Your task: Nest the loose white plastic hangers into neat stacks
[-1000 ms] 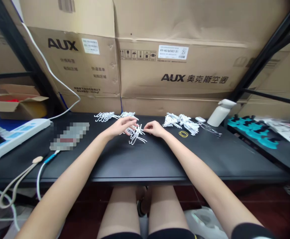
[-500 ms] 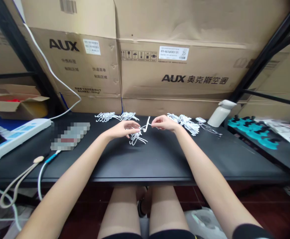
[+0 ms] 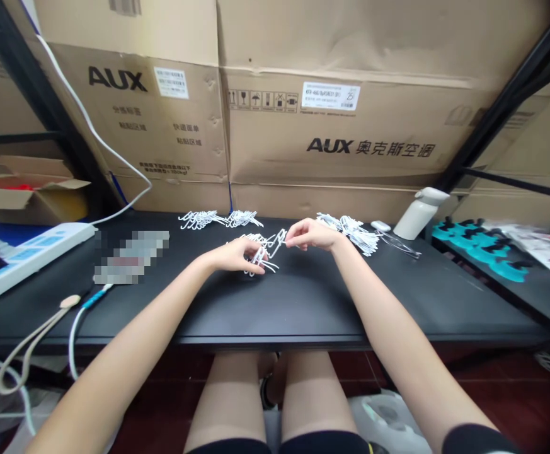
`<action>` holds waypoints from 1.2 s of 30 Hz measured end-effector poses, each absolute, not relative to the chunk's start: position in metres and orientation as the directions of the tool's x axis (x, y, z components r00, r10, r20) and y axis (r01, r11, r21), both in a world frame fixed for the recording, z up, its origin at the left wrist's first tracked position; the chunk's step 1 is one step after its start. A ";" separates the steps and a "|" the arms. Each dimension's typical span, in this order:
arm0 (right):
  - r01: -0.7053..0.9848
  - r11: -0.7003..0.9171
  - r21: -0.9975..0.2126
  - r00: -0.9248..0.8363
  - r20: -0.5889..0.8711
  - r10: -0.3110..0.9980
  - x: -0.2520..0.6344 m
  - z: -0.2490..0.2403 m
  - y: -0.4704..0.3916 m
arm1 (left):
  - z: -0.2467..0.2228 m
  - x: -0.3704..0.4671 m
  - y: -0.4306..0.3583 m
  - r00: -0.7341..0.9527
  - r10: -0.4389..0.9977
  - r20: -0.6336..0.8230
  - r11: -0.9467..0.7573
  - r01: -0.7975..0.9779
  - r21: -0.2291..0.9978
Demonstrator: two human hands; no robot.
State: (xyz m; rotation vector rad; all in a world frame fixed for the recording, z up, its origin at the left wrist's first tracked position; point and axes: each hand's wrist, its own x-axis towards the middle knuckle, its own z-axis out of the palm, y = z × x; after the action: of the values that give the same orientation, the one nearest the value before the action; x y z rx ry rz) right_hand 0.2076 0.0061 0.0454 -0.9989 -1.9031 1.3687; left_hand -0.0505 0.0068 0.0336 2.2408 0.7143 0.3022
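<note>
White hooks (image 3: 258,257) w/in curled L hand (image 3: 235,254), more at pinched R hand (image 3: 311,234)

light: moderate, even; tabletop (image 3: 275,309): soft shadows; edges: stretched; upper-right corner: dark; left: mosaic patch (image 3: 130,256)

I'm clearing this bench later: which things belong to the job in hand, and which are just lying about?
Apparently in use:
thin white hooked rods by the left hand and right hand
similar white bundles beyond

Apparently lying about:
cream cylindrical bottle
long white power strip
teal black-topped pieces
</note>
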 end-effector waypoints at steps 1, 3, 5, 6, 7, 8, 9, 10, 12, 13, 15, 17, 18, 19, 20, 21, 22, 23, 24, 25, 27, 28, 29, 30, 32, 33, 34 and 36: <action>0.249 0.193 -0.949 -0.568 0.019 0.823 0.206 0.045 0.006 | 0.033 -0.050 0.007 0.817 0.576 0.003 -0.571 0.400 0.717; 0.265 0.198 -0.944 -0.599 0.000 0.801 0.204 0.045 0.005 | 0.036 -0.051 0.007 0.819 0.573 0.023 -0.598 0.399 0.695; 0.275 0.198 -0.941 -0.621 -0.017 0.784 0.201 0.044 0.004 | 0.040 -0.054 0.007 0.826 0.563 0.029 -0.620 0.399 0.676; 0.279 0.197 -0.940 -0.630 -0.025 0.776 0.199 0.044 0.004 | 0.043 -0.056 0.007 0.828 0.560 0.023 -0.623 0.403 0.670; 0.281 0.197 -0.939 -0.639 -0.030 0.768 0.197 0.043 0.004 | 0.045 -0.059 0.008 0.827 0.562 0.009 -0.614 0.410 0.674; 0.280 0.199 -0.939 -0.651 -0.033 0.759 0.196 0.042 0.004 | 0.047 -0.062 0.009 0.823 0.567 -0.015 -0.595 0.422 0.684; 0.277 0.203 -0.939 -0.663 -0.034 0.748 0.194 0.042 0.004 | 0.049 -0.065 0.010 0.814 0.579 -0.042 -0.562 0.435 0.704; 0.274 0.208 -0.939 -0.675 -0.034 0.737 0.193 0.041 0.004 | 0.050 -0.068 0.011 0.805 0.590 -0.067 -0.523 0.444 0.728; 0.274 0.211 -0.938 -0.690 -0.039 0.723 0.190 0.039 0.004 | 0.050 -0.072 0.012 0.799 0.593 -0.101 -0.479 0.450 0.753; 0.277 0.208 -0.938 -0.693 -0.045 0.720 0.189 0.038 0.005 | 0.050 -0.073 0.013 0.800 0.590 -0.109 -0.474 0.452 0.755; 0.286 0.196 -0.938 -0.695 -0.062 0.716 0.187 0.036 0.006 | 0.048 -0.071 0.013 0.804 0.584 -0.111 -0.491 0.460 0.740; 0.293 0.175 -0.940 -0.704 -0.089 0.704 0.185 0.034 0.007 | 0.046 -0.069 0.013 0.805 0.583 -0.113 -0.507 0.468 0.724; 0.297 0.162 -0.941 -0.712 -0.105 0.694 0.184 0.033 0.007 | 0.046 -0.068 0.013 0.806 0.581 -0.113 -0.509 0.469 0.722; 0.301 0.149 -0.942 -0.721 -0.123 0.682 0.184 0.031 0.008 | 0.045 -0.068 0.013 0.808 0.578 -0.116 -0.508 0.467 0.724; 0.306 0.138 -0.942 -0.729 -0.139 0.670 0.183 0.030 0.009 | 0.044 -0.068 0.014 0.809 0.576 -0.121 -0.503 0.467 0.727; 0.312 0.131 -0.941 -0.735 -0.152 0.660 0.183 0.028 0.010 | 0.044 -0.070 0.015 0.807 0.577 -0.129 -0.495 0.470 0.730; 0.319 0.127 -0.939 -0.739 -0.163 0.654 0.182 0.027 0.010 | 0.043 -0.071 0.016 0.802 0.581 -0.135 -0.488 0.477 0.731; 0.326 0.125 -0.937 -0.741 -0.172 0.650 0.182 0.025 0.011 | 0.043 -0.073 0.018 0.795 0.589 -0.142 -0.481 0.487 0.729; 0.332 0.124 -0.935 -0.741 -0.178 0.647 0.182 0.024 0.012 | 0.042 -0.075 0.019 0.786 0.600 -0.147 -0.476 0.499 0.724; 0.336 0.124 -0.934 -0.742 -0.182 0.646 0.181 0.023 0.013 | 0.042 -0.076 0.020 0.777 0.611 -0.150 -0.473 0.510 0.718; 0.339 0.123 -0.933 -0.743 -0.185 0.644 0.181 0.021 0.013 | 0.041 -0.077 0.021 0.764 0.627 -0.153 -0.467 0.525 0.711; 0.338 0.123 -0.933 -0.741 -0.183 0.646 0.180 0.020 0.013 | 0.041 -0.077 0.022 0.760 0.631 -0.156 -0.461 0.530 0.712; 0.338 0.123 -0.933 -0.737 -0.181 0.651 0.180 0.020 0.013 | 0.040 -0.077 0.022 0.756 0.634 -0.161 -0.453 0.531 0.716; 0.337 0.123 -0.933 -0.732 -0.178 0.658 0.180 0.020 0.013 | 0.040 -0.076 0.021 0.755 0.634 -0.165 -0.442 0.530 0.724; 0.334 0.126 -0.934 -0.726 -0.170 0.666 0.179 0.020 0.013 | 0.039 -0.075 0.020 0.758 0.629 -0.172 -0.420 0.518 0.745; 0.331 0.126 -0.935 -0.727 -0.167 0.666 0.179 0.019 0.013 | 0.039 -0.074 0.020 0.761 0.625 -0.174 -0.412 0.511 0.754; 0.328 0.126 -0.936 -0.729 -0.166 0.664 0.179 0.019 0.013 | 0.039 -0.073 0.019 0.765 0.619 -0.176 -0.408 0.505 0.761; 0.325 0.121 -0.938 -0.731 -0.167 0.662 0.179 0.019 0.014 | 0.039 -0.072 0.019 0.777 0.604 -0.178 -0.403 0.491 0.773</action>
State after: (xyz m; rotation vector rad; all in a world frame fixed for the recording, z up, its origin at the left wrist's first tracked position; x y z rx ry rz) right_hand 0.1792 0.0140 0.0185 -0.9669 -2.1116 1.6438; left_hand -0.0716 0.0186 0.0388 2.0765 0.8154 0.1620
